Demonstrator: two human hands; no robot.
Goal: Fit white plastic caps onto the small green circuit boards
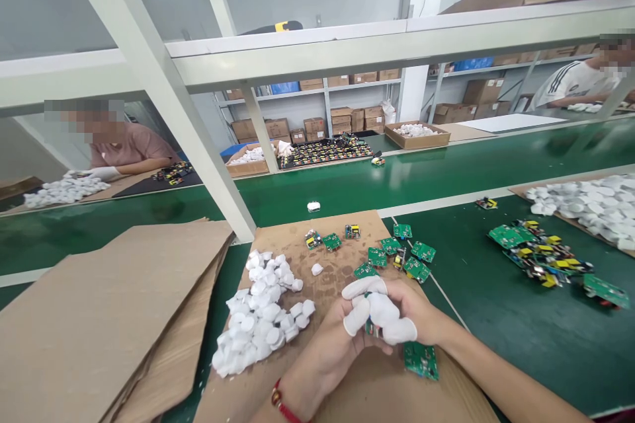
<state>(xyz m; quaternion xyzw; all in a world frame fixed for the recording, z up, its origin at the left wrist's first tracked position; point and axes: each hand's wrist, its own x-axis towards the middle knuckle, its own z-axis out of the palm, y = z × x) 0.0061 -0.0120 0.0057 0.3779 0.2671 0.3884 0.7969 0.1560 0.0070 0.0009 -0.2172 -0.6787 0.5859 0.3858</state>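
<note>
My left hand (322, 353) and my right hand (411, 314) are closed tight on a small green circuit board (373, 328), right above a brown cardboard sheet (357, 244). Another green board (421, 361) lies just under my right hand. White round pads (255, 317) lie in a pile nearby.

On the counter (317, 178), a cardboard sheet (337, 244) carries a heap of round pads (258, 317) on its left and circuit boards (391, 254) on its right, with flattened cartons (99, 324) further left and more boards (536, 254) further right.
</note>
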